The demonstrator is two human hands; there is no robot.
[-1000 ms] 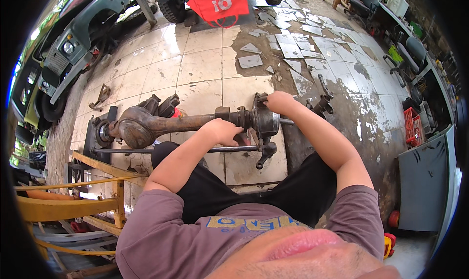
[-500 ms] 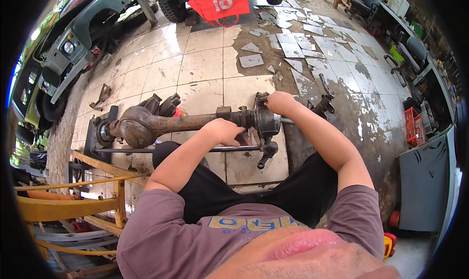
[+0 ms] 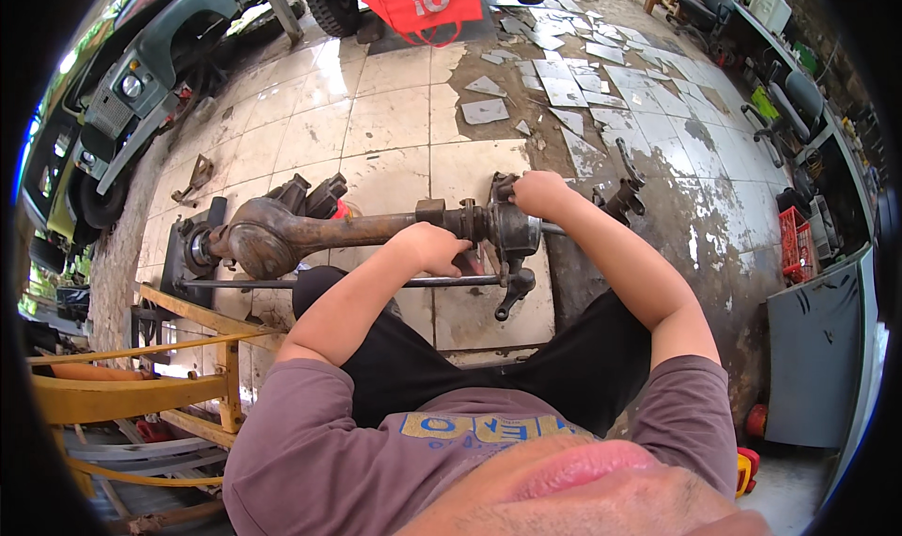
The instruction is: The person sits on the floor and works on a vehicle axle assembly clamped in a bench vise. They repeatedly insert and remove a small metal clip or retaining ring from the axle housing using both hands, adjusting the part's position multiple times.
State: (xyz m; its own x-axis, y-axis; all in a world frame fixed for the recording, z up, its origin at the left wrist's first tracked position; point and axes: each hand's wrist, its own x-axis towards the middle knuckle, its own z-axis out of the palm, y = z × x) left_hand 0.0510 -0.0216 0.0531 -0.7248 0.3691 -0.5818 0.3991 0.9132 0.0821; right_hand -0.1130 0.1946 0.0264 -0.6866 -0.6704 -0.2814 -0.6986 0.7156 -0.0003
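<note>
While working, brace the axle (image 3: 352, 231) evenly. Note right hand (image 3: 537, 196) gripping hub (image 3: 516, 231) top; cannot tell grip of left hand (image 3: 430, 248).

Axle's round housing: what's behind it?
Dark metal parts and a sliver of something red, with pale floor tiles around. The round housing covers the parts' near ends; whether they attach can't be seen.

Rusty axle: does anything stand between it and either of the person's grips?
Nothing visible does. The right grip is at the hub end of the axle; the left grip, contact unclear, reaches over the thin rod.
</note>
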